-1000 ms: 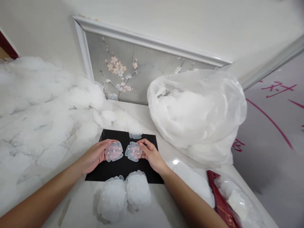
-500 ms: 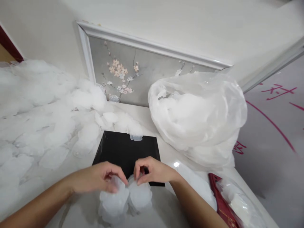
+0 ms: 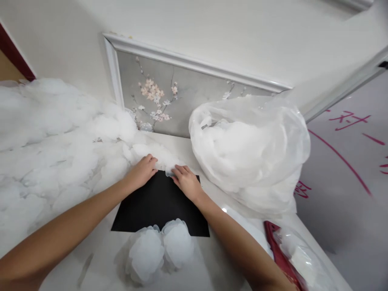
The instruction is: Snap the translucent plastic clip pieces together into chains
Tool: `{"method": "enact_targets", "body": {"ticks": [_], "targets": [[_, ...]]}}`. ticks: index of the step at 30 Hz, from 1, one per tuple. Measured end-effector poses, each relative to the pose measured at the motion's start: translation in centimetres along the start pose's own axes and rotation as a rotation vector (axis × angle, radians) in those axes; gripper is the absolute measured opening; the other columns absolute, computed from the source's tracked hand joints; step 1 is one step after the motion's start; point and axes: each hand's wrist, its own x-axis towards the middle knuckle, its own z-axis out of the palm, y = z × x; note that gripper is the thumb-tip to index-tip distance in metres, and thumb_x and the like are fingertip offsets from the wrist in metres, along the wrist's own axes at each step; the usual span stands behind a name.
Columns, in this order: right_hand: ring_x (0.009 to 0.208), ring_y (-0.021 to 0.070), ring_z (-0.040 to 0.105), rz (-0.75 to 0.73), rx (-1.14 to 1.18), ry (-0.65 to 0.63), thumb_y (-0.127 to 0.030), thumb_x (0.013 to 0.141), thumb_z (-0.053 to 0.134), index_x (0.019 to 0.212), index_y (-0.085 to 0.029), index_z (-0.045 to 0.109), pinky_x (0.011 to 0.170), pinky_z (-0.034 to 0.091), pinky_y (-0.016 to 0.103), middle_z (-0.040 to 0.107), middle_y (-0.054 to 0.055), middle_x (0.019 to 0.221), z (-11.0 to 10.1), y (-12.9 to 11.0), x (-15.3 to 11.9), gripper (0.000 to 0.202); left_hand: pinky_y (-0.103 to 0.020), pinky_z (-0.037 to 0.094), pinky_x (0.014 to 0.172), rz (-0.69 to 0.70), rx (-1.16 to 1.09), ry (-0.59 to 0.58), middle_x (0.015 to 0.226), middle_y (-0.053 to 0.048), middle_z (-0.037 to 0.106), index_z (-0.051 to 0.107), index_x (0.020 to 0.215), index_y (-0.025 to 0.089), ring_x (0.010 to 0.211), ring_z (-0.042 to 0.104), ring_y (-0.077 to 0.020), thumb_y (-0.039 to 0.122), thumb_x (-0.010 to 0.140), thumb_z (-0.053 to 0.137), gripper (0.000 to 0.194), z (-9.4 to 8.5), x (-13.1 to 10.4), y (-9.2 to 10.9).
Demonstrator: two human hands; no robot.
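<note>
My left hand (image 3: 144,171) reaches to the back edge of a black board (image 3: 160,206), its fingers bent at a row of white fabric flower pieces (image 3: 165,157). Close by on the right, my right hand (image 3: 185,180) touches the same row with curled fingers. What the fingertips of either hand hold is too small to make out. Two round white fabric flowers (image 3: 146,254) sit side by side at the board's front edge, touching each other and no hand.
White fabric flowers (image 3: 60,113) are heaped on the left. A clear plastic bag (image 3: 248,153) of white pieces stands back right. Nearer right lie a red packet (image 3: 280,256) and a clear bag (image 3: 303,258). A framed flower picture (image 3: 188,93) leans behind.
Both hands have left the two round flowers at the front and moved forward to the row behind the black board. The two flowers stay by the board's front edge.
</note>
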Motion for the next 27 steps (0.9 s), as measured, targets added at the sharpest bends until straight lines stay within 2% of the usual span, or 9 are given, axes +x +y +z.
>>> {"method": "enact_targets", "body": {"ticks": [4,7,11,14,16,19,21,22,27], "targets": [[0.088,0.027,0.062,-0.015,-0.055,0.015,-0.011,0.092,0.05,0.084,-0.019,0.064,0.081,0.051,0.041,0.069,0.01,0.084,0.0,-0.2,-0.2,0.018,-0.042,0.049,0.087,0.023,0.028,0.053,0.097,-0.011,0.06,0.058,0.089,0.017,0.098,0.059,-0.0279,0.002,0.084,0.046,0.02,1.1,1.9,-0.5],[0.091,0.0257,0.062,-0.023,-0.043,0.021,-0.013,0.093,0.052,0.086,-0.02,0.062,0.083,0.051,0.039,0.069,0.009,0.093,-0.1,-0.1,-0.8,0.014,-0.044,0.048,0.089,0.034,-0.012,0.086,0.088,-0.01,0.061,0.055,0.077,0.019,0.094,0.06,-0.028,-0.002,0.081,0.045,0.023,0.6,1.7,-0.5],[0.103,0.027,0.06,-0.032,0.057,0.042,-0.019,0.09,0.059,0.103,-0.019,0.06,0.089,0.051,0.041,0.065,0.013,0.117,0.0,0.5,-1.0,0.013,-0.047,0.044,0.096,-0.028,-0.133,0.155,0.09,-0.01,0.063,0.056,0.077,0.02,0.101,0.058,-0.0305,0.011,0.081,0.05,0.012,-0.9,0.4,-0.2],[0.099,0.0275,0.059,0.001,0.151,0.023,-0.013,0.086,0.06,0.094,-0.02,0.061,0.091,0.05,0.042,0.068,0.012,0.111,0.0,0.8,-0.2,0.011,-0.041,0.05,0.084,-0.114,-0.254,0.17,0.087,-0.006,0.066,0.058,0.083,0.021,0.089,0.062,-0.026,0.022,0.083,0.05,0.007,-1.9,-1.6,0.5],[0.093,0.0274,0.06,0.047,0.195,0.025,-0.008,0.084,0.056,0.081,-0.021,0.059,0.089,0.049,0.043,0.07,0.011,0.095,-0.2,0.5,0.3,0.014,-0.035,0.054,0.072,-0.191,-0.442,0.109,0.079,-0.003,0.066,0.058,0.082,0.02,0.076,0.065,-0.0218,0.031,0.088,0.047,0.017,-2.2,-3.4,1.2],[0.088,0.0258,0.06,0.115,0.258,0.08,-0.008,0.083,0.05,0.074,-0.022,0.054,0.085,0.048,0.042,0.068,0.008,0.083,-0.9,-0.6,0.3,0.016,-0.036,0.056,0.074,-0.441,-1.109,-0.113,0.083,-0.005,0.069,0.061,0.086,0.019,0.081,0.068,-0.022,0.045,0.089,0.052,0.027,-2.2,-6.0,2.2],[0.079,0.0213,0.06,0.244,0.488,0.104,-0.016,0.084,0.052,0.073,-0.022,0.051,0.077,0.049,0.036,0.066,0.005,0.081,-1.5,-1.7,-0.3,0.012,-0.037,0.056,0.081,-0.61,-1.474,-0.211,0.094,-0.006,0.071,0.064,0.091,0.019,0.092,0.067,-0.0238,0.046,0.081,0.066,0.029,-2.0,-7.3,2.5],[0.072,0.0184,0.058,0.334,0.672,0.096,-0.022,0.084,0.054,0.073,-0.022,0.05,0.07,0.048,0.033,0.064,0.002,0.077,-1.8,-2.3,-0.8,0.012,-0.036,0.055,0.082,-0.657,-1.539,-0.222,0.097,-0.006,0.071,0.066,0.093,0.019,0.096,0.066,-0.0242,0.045,0.079,0.071,0.03,-1.8,-7.7,2.5],[0.056,0.0116,0.054,0.743,1.53,-0.077,-0.047,0.07,0.077,0.077,-0.021,0.054,0.055,0.043,0.024,0.059,-0.004,0.064,-2.3,-4.3,-3.4,0.036,-0.031,0.052,0.072,-0.717,-1.524,-0.211,0.097,-0.007,0.07,0.071,0.099,0.019,0.092,0.063,-0.0231,0.052,0.074,0.074,0.041,-1.5,-8.3,1.9]]}}
